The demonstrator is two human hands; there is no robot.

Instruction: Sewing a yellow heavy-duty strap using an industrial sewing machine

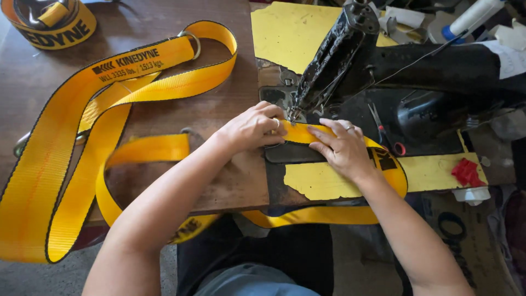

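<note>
A wide yellow webbing strap (pixel 60 164) with black edges and black print loops across the wooden table and runs under the needle of a black sewing machine (pixel 350 49). My left hand (pixel 253 127) is curled on the strap just left of the presser foot. To the right of the needle, my right hand (pixel 341 148) lies flat with fingers spread, pressing the strap down. A metal ring (pixel 192 39) is threaded on the strap at the far loop.
A coiled yellow strap (pixel 49 22) sits at the table's far left corner. Small scissors with red handles (pixel 386 134) lie on the machine bed. A red scrap (pixel 467 171) and a white thread cone (pixel 474 16) are at the right. Yellow sheets (pixel 285 33) cover part of the table.
</note>
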